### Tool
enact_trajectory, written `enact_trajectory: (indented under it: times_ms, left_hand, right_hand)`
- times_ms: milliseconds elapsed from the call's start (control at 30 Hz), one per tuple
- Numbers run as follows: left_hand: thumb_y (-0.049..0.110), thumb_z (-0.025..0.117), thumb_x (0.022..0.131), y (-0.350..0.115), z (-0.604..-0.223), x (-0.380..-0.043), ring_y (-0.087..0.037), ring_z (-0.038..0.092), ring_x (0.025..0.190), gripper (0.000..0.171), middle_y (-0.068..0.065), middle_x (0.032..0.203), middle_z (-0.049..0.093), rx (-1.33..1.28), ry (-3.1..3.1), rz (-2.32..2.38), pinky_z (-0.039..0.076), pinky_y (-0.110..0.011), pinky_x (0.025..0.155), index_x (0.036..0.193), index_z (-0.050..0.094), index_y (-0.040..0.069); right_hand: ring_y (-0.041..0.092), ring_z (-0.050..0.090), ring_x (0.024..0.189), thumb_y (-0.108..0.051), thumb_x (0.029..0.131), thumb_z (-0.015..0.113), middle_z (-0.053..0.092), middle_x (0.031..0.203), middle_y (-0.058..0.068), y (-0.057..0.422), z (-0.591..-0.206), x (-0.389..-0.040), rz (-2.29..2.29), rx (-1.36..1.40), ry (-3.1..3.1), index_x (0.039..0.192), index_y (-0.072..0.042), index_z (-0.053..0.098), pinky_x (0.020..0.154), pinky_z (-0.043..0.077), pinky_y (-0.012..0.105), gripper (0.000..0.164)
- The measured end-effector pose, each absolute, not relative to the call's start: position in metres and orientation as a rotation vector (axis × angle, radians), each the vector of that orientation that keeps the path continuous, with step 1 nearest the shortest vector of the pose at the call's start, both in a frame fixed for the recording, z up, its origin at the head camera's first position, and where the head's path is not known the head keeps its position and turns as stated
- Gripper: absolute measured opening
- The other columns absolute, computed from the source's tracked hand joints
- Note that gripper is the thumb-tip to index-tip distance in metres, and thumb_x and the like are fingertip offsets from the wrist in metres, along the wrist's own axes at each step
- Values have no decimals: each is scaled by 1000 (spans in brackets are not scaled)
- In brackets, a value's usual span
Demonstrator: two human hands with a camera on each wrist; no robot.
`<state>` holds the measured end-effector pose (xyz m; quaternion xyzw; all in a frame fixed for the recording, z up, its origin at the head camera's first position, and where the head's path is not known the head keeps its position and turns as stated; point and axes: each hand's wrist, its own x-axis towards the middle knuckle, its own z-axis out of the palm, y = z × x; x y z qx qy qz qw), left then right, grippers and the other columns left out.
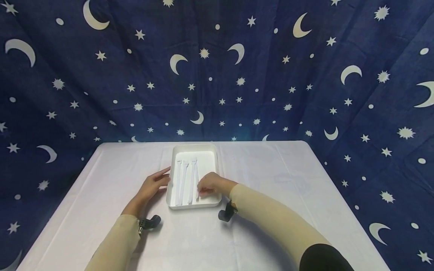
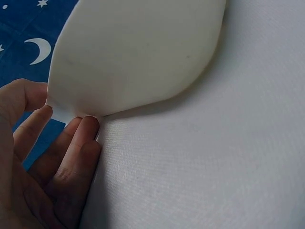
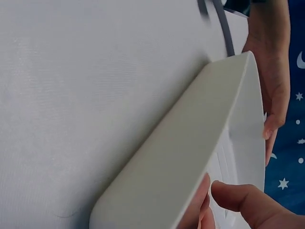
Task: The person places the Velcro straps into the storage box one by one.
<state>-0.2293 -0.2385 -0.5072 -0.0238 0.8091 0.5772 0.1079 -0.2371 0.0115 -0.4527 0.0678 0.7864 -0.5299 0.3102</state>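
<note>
A white rectangular tray [image 1: 211, 152] lies on the table and holds several slim white strips [image 1: 183, 182] with small wider heads, side by side. My left hand [image 1: 154, 186] rests against the tray's left side. Its relaxed fingertips touch the outer wall [image 2: 138, 57] in the left wrist view. Over the tray's right half, my right hand [image 1: 209, 184] reaches in with curled fingers and pinches the lower end of the rightmost strip [image 1: 197, 175]. In the right wrist view the thumb [image 3: 238, 195] stands close to the fingertips, which the tray wall [image 3: 176, 129] partly hides.
A white cloth [image 1: 271, 169] covers the table around the tray. Behind it hangs a dark blue curtain [image 1: 217, 75] with moons and stars. A dark wrist device [image 1: 149, 223] is on the left wrist, another [image 1: 227, 213] on the right.
</note>
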Motion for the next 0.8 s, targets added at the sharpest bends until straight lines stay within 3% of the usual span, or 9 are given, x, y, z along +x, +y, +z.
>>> enact_trajectory:
  times_ms: [200, 433, 567, 800]
  left_hand:
    - [34, 63, 96, -237, -505, -230, -34, 63, 116, 64, -22, 145, 50, -72, 2401, 1669, 55, -42, 97, 152, 39, 16]
    - [32, 63, 96, -235, -501, -228, -34, 64, 114, 62, -23, 144, 50, -71, 2408, 1668, 56, -42, 95, 151, 39, 14]
    - [32, 64, 95, -237, -506, -230, -34, 64, 115, 62, -23, 143, 51, -80, 2408, 1685, 56, -41, 95, 151, 41, 14]
    - [26, 63, 96, -233, -502, -226, -33, 66, 112, 59, -24, 141, 53, -119, 2397, 1730, 58, -39, 91, 149, 43, 12]
  right_hand:
    - [12, 61, 52, 15, 73, 63, 67, 71, 12, 13, -453, -235, -1420, 155, 2071, 92, 11, 70, 59, 60, 22, 21]
    - [11, 62, 57, 7, 79, 68, 64, 72, 7, 28, -440, -236, -1408, 105, 2100, 104, 7, 68, 57, 58, 19, 25]
    - [13, 65, 60, 4, 84, 67, 66, 81, 11, 51, -423, -238, -1421, 123, 2144, 114, 6, 63, 63, 62, 25, 29]
    - [13, 66, 62, 0, 85, 68, 66, 85, 12, 120, -418, -244, -1380, 203, 2292, 112, 5, 63, 66, 62, 29, 28]
